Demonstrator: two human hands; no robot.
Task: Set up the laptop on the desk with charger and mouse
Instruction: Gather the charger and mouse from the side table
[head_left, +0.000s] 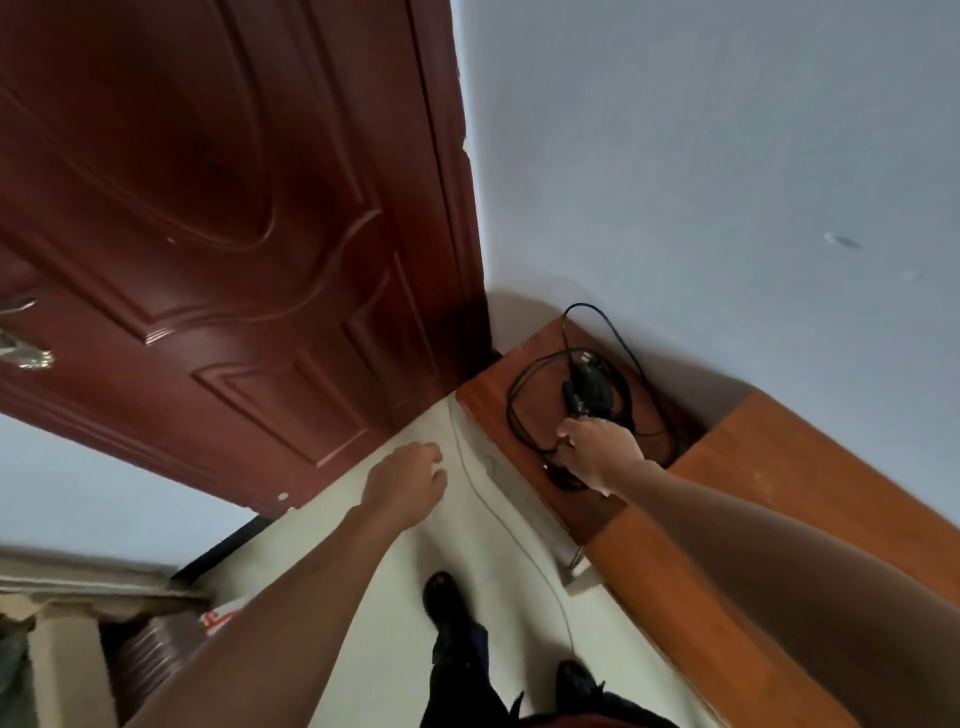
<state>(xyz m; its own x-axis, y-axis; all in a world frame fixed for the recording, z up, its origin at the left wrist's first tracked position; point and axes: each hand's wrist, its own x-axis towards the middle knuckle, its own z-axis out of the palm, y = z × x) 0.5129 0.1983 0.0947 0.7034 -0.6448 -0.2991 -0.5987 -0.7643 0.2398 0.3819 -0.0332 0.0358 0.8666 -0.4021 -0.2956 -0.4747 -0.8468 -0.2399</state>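
Observation:
A black charger (586, 387) with its looped black cable (519, 410) lies on a low wooden surface (493, 395) in the corner, between the door and the wall. My right hand (597, 449) reaches down onto the near end of the charger, fingers curled around the cable and a dark part beneath it. My left hand (408, 480) hovers to the left over the pale floor, fingers loosely curled, holding nothing. No laptop and no mouse are in view.
A dark red door (223, 223) stands left of the corner, with a pale blue wall (701, 156) on the right. An orange-brown wooden top (769, 499) runs along the wall. A thin wire (498, 514) trails across the floor. My black shoes (444, 597) are below.

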